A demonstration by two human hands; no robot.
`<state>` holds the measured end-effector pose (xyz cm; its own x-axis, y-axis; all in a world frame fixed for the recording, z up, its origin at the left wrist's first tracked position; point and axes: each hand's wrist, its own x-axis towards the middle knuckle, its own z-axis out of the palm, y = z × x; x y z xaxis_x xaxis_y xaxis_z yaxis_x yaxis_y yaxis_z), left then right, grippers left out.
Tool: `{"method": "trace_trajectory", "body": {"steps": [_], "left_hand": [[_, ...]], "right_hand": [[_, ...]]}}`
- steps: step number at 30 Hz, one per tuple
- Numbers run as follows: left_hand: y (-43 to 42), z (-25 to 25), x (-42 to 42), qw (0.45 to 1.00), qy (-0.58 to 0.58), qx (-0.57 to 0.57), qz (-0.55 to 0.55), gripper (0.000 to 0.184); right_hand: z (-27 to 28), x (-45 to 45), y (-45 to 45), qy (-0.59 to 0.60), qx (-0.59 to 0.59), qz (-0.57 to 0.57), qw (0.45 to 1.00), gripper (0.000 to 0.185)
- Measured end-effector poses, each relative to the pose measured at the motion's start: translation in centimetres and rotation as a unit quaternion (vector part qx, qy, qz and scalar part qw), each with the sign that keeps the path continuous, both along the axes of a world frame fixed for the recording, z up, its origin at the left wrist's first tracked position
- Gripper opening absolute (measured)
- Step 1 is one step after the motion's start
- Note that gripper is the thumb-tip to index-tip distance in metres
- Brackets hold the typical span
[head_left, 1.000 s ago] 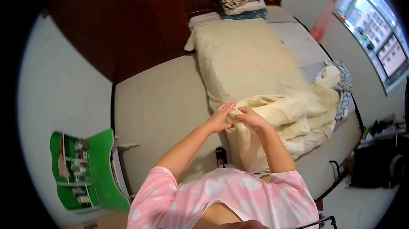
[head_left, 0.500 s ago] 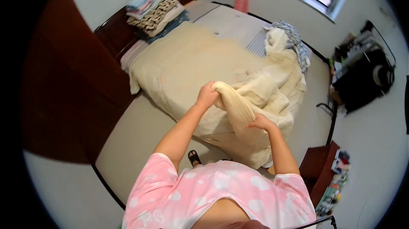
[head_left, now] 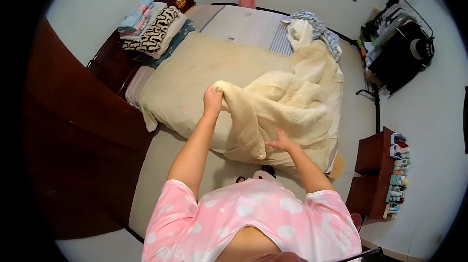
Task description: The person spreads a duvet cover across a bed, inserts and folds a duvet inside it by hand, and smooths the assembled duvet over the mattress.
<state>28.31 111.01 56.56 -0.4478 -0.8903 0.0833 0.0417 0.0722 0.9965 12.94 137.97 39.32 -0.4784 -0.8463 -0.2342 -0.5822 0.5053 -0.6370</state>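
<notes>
Heaped between and beyond both hands, on near part of mattress (head_left: 251, 25): cream bedcover (head_left: 300, 115) (whether one piece with flat stretch farther out, cannot tell). Pinched up at edge in left hand (head_left: 212, 102), fingers curled closed around it. Just beside hanging fold, right hand (head_left: 282, 141) with fingers spread (contact unclear). Beyond left hand, stack of folded bedding (head_left: 156, 32); far beyond right hand, bundled blue-and-white cloth (head_left: 317, 25). Right of right hand, dark wooden cabinet (head_left: 371, 176); farther out, black hanging garment (head_left: 402, 59). Left of left hand, dark wooden wardrobe (head_left: 83, 145).

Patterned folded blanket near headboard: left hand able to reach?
Probably not: the left hand grips the cream bedcover, and a stretch of bed separates it from the patterned folded blanket.
</notes>
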Motion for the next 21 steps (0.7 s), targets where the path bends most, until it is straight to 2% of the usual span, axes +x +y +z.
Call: {"method": "trace_trajectory", "body": {"steps": [1, 4, 7, 10, 12, 14, 17, 20, 21], "left_hand": [[-0.4, 0.4, 0.3, 1.0, 0.006, 0.001, 0.004, 0.022], [-1.7, 1.2, 1.4, 1.0, 0.018, 0.013, 0.015, 0.023], [-2.9, 1.4, 3.0, 0.999, 0.008, 0.001, 0.033, 0.025], [-4.5, 2.2, 5.1, 0.997, -0.013, 0.001, 0.07, 0.028], [-5.9, 1.7, 7.0, 0.995, -0.038, 0.0, 0.094, 0.029], [-7.6, -0.3, 8.4, 0.992, -0.064, -0.006, 0.108, 0.03], [-9.3, -3.6, 9.4, 0.977, -0.157, 0.027, 0.139, 0.03], [-9.9, -6.1, 8.5, 0.963, -0.258, -0.04, 0.063, 0.031], [-10.7, -7.5, 7.8, 0.967, -0.251, -0.045, 0.015, 0.032]], "right_hand": [[-0.4, 1.7, -2.1, -0.016, -0.024, 0.018, 0.999, 0.083], [3.5, 6.7, -7.7, -0.05, -0.14, 0.059, 0.987, 0.075], [-0.8, 8.1, -12.0, -0.071, -0.134, 0.061, 0.987, 0.054], [0.2, 7.6, -13.8, -0.023, 0.026, 0.063, 0.997, 0.041], [4.5, 6.1, -13.3, 0.013, 0.097, 0.067, 0.993, 0.03], [4.5, 1.8, -14.1, 0.074, 0.17, 0.045, 0.982, 0.03], [8.2, -5.7, -15.4, 0.145, 0.108, -0.03, 0.983, 0.029], [12.5, -12.1, -18.7, 0.239, -0.022, -0.096, 0.966, 0.027], [15.1, -13.4, -20.1, 0.244, -0.056, -0.122, 0.96, 0.028]]}}
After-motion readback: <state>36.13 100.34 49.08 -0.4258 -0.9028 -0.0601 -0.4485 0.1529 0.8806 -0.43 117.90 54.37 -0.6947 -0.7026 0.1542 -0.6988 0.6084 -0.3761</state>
